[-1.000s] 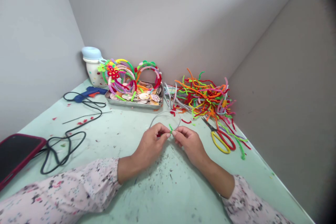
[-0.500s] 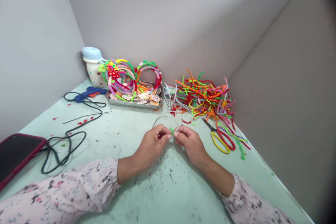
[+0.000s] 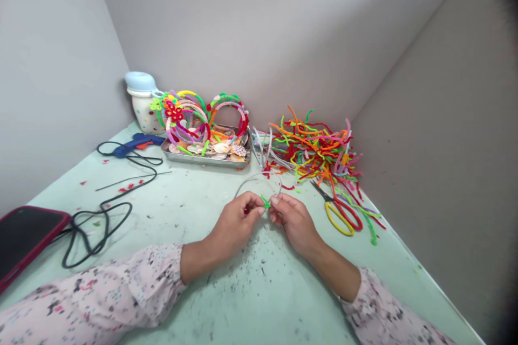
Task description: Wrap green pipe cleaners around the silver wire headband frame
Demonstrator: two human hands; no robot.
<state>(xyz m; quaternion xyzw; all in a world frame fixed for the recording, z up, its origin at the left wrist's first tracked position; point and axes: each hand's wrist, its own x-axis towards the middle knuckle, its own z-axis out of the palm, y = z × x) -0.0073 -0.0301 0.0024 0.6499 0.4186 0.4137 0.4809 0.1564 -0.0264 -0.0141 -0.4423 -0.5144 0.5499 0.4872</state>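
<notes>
A thin grey headband point(image 3: 259, 174) arches up behind my hands over the table, its ends partly hidden by my fingers. My left hand point(image 3: 238, 221) is closed, pinching a short green pipe cleaner point(image 3: 265, 202) between thumb and index finger. A bit of red shows under its fingers. Just to the right, my right hand point(image 3: 293, 221) is closed too, its thumb and index finger together at the headband's right side and close beside the green piece. The exact grip of those fingertips is partly hidden.
Scissors point(image 3: 340, 213) lie right of my hands, before a heap of pipe cleaners point(image 3: 315, 143). At the back stand a metal tray point(image 3: 206, 160) of shells and decorated headbands point(image 3: 188, 118), and a lidded jar point(image 3: 143, 105). Left are a glue gun point(image 3: 137, 144), black cord point(image 3: 107, 215) and phone point(image 3: 30, 237).
My right thumb and index finger have shifted slightly up and to the right, off the green pipe cleaner, so more of it shows. My left hand keeps its place.
</notes>
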